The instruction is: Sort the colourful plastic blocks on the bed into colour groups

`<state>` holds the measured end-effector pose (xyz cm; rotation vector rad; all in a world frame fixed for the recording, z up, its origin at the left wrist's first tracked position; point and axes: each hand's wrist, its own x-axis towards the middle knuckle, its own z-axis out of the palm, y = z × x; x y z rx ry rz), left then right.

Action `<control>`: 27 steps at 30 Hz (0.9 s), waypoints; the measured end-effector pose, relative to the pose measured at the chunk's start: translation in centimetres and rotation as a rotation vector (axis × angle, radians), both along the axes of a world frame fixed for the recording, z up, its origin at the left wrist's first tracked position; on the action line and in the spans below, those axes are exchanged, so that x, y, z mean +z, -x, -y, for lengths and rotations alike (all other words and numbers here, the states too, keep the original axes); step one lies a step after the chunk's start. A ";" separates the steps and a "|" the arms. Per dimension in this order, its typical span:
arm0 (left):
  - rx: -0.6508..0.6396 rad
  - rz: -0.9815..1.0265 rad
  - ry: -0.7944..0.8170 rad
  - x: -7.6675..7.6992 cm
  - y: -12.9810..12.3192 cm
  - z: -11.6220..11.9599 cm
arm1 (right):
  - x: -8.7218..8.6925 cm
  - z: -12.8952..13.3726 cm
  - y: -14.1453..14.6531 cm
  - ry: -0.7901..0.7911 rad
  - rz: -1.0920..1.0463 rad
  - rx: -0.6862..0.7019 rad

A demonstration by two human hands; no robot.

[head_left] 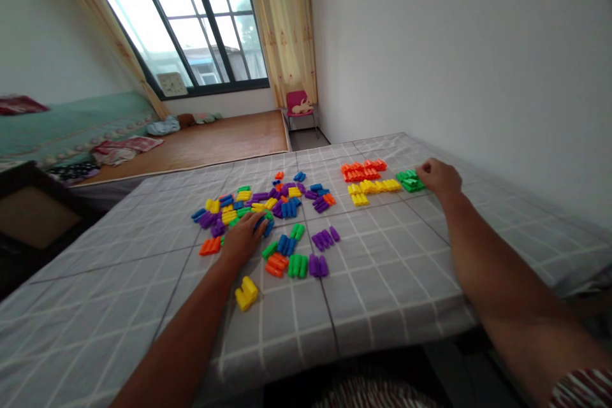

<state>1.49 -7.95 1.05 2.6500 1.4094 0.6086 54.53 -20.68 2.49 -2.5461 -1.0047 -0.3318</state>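
Many small ribbed plastic blocks lie on the grey checked cloth. My left hand (245, 234) is at the near edge of the mixed pile (261, 197), its fingers curled down over blue and green blocks; what they grip is partly hidden. To the right, my right hand (440, 177) has its fingers pinched together at the right end of a group of green blocks (410, 181). Next to that group are yellow blocks (374, 187) in rows, and behind these sit orange blocks (363, 169) in rows.
Nearer me lie loose purple blocks (325, 239), green blocks (297, 266), orange blocks (276, 264) and a yellow piece (246, 294). A white wall (459, 64) runs along the right. Beyond the table are a bed (229, 140) and a pink chair (298, 102).
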 end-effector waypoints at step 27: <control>-0.062 0.127 0.063 -0.3 2.1 -0.7 | 1.7 -7.3 27.4 0.257 -0.098 1.369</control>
